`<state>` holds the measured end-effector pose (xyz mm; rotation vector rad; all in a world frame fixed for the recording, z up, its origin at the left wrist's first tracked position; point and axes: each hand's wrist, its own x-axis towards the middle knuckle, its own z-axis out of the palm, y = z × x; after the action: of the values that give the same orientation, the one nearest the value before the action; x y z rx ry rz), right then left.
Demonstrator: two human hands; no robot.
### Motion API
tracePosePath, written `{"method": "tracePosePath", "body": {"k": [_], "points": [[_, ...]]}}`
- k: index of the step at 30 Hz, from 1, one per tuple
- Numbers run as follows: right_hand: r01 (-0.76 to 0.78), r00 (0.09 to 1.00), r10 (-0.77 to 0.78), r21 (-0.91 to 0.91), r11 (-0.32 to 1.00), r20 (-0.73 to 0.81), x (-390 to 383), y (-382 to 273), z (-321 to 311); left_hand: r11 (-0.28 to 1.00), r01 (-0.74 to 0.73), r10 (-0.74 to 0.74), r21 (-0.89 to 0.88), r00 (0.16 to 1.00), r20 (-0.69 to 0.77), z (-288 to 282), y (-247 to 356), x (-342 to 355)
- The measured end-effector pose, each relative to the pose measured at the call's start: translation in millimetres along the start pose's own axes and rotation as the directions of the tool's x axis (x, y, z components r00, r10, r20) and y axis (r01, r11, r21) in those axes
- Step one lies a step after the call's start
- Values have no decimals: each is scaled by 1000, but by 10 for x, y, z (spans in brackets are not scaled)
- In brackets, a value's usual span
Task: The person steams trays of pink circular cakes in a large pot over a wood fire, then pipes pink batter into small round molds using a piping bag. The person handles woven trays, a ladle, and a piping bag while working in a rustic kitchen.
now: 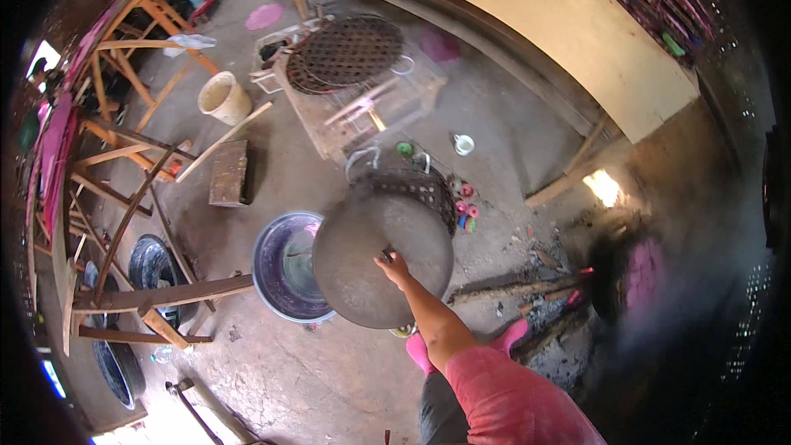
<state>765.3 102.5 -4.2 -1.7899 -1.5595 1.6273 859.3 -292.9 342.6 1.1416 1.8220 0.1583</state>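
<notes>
A large round dark metal lid point(354, 239) hangs by its small knob from my right hand point(394, 269), whose fingers are closed around the knob. My right arm stretches forward from a pink sleeve. The lid hides part of a wide basin point(262, 268) with a purple inside, at its left, and part of a dark woven basket point(420, 185) behind it. Off to the right, a dark pot with pink contents point(644, 272) sits amid smoke or steam by a fire. My left hand is out of view.
Burning wood point(515, 288) lies on the floor right of my pink boots point(420, 354). A low wooden table point(329, 136) bears a round woven tray point(350, 49). Wooden frames point(124, 148) and a cream bucket point(224, 99) stand at the left. A white cup point(463, 145) sits farther ahead.
</notes>
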Motion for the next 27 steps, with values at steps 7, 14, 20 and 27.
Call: {"method": "tracePosePath", "body": {"k": [7,14,20,27], "points": [[7,951,34,-132,991,308,-159,-271,-423,997,-81,77,22,990,117,106,-36,171],[75,945,61,-393,916,322,-1371,312,-1260,974,-217,194,65,949,249,320,114,434],[-38,797,432,-680,733,422,-2850,1516,-2574,925,-358,288,125,878,383,457,330,665],[-672,695,661,-71,737,283,-4397,1987,-3535,855,-462,306,236,816,490,526,798,1048]]}}
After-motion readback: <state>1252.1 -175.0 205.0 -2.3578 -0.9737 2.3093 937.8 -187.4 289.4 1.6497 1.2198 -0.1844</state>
